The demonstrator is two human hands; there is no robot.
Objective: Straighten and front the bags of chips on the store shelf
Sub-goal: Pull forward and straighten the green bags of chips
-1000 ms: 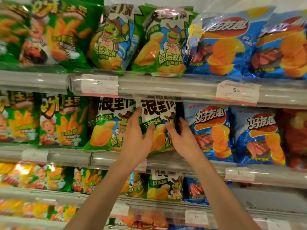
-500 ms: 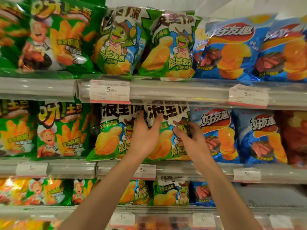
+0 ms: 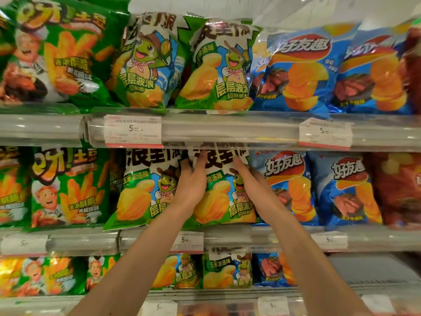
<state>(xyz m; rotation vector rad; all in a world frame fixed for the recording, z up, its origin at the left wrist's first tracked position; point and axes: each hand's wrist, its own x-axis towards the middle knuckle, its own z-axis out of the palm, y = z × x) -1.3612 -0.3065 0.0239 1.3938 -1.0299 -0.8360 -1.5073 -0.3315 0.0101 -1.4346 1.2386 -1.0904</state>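
both hands have slid up the green and white turtle-print chip bag (image 3: 224,197) standing on the middle clear-fronted shelf (image 3: 268,238), centre of the frame. a second ago they held it lower, round its middle; now the left hand (image 3: 192,181) grips its upper left edge, fingers curled over the top corner, and the right hand (image 3: 255,185) lies along its right edge, fingertips reaching behind, though whether they curl round it i cannot tell. the bag stands nearly upright, face forward, just beside its twin bag (image 3: 145,190) at left. the straightening looks close to finished; squaring the top seems to be what remains.
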